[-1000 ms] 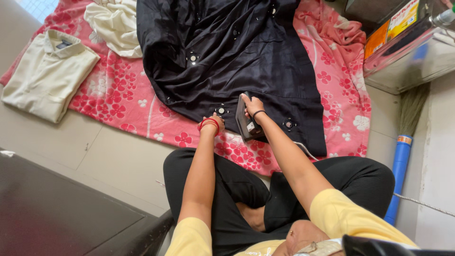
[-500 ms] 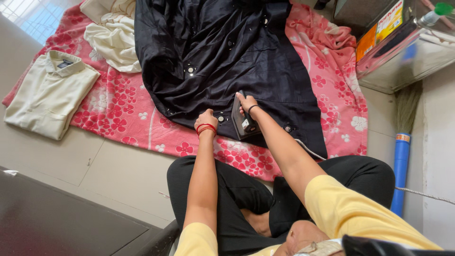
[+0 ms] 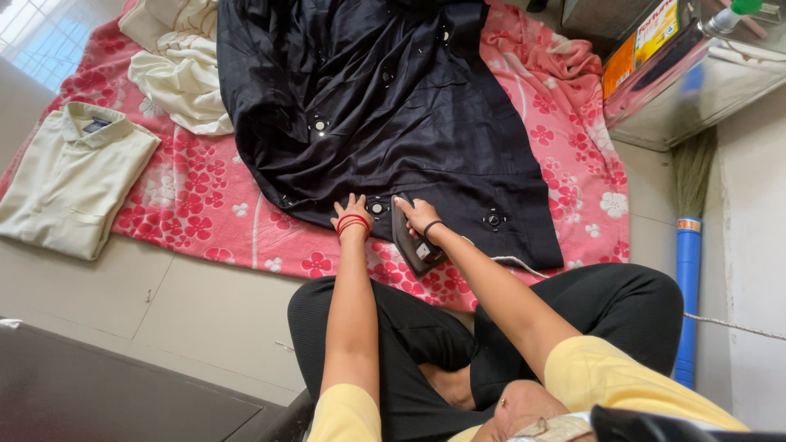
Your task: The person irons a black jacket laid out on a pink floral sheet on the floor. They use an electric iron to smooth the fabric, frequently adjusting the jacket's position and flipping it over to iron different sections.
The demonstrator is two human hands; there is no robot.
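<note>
**Iron at the hem of a black garment on a floral blanket**

A person seated cross-legged on the floor presses a dark electric iron (image 3: 412, 233) onto the near hem of a black garment (image 3: 393, 106) spread over a pink floral blanket (image 3: 188, 196). The right hand (image 3: 419, 214) is wrapped around the iron's handle; the left hand (image 3: 350, 211), fingers spread flat, pins the cloth just beside it. By the look of it, the lower panel lies smooth while the upper folds remain rumpled, so much pressing is left. A folded cream shirt (image 3: 70, 176) sits finished-looking at the blanket's edge; a crumpled cream cloth (image 3: 180, 69) waits near it.
</note>
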